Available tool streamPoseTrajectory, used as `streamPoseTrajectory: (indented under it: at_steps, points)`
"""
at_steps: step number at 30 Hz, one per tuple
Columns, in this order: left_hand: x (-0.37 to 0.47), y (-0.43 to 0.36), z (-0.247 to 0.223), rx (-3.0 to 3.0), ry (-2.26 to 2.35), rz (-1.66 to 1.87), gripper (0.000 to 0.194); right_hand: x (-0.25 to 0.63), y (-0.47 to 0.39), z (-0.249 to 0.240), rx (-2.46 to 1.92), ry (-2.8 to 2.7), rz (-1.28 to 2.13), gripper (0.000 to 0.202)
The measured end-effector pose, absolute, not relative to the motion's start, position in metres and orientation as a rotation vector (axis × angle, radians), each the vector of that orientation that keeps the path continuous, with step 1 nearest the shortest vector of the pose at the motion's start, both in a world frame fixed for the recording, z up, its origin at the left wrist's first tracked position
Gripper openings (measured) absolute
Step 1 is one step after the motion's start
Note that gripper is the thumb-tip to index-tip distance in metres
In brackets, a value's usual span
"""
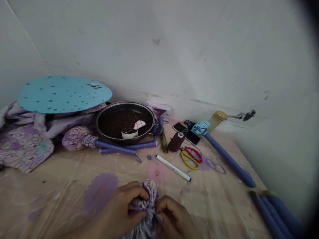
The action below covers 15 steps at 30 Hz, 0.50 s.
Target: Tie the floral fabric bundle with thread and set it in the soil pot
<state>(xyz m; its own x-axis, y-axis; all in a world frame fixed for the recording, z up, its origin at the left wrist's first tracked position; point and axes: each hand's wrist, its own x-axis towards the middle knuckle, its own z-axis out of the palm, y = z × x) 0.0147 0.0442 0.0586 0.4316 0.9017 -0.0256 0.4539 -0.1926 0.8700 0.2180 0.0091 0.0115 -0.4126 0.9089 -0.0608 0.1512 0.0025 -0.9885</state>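
A gathered piece of purple and white floral cloth (pixel 150 192) is bunched between my two hands near the bottom centre. My left hand (pixel 124 207) is closed round its left side, thumb and forefinger pinching the folds. On the right, my right hand (pixel 173 215) has its thumb and forefinger pressed together against the neck of the bundle. Whether a thread lies between those fingertips is too small to tell. Below the pinched neck, the cloth spreads out in pleats and runs off the bottom edge.
Behind my hands lie a white marker (pixel 173 167), red and yellow scissors (pixel 191 157), a thread cone (pixel 176 142) and a phone (pixel 186 133). A dark pan (pixel 99 131), blue-wrapped sticks (pixel 229 159) and a spotted blue oval (pixel 64 94) stand farther back. More floral cloth (pixel 25 147) is left.
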Motion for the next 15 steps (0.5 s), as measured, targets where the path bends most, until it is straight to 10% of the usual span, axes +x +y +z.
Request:
streamPoseTrajectory:
  at_steps: [15]
  points:
    - [0.014,0.046,0.056,1.827,1.193,0.708,0.024,0.236,0.012,0.021,-1.195,-2.21,0.841,0.016]
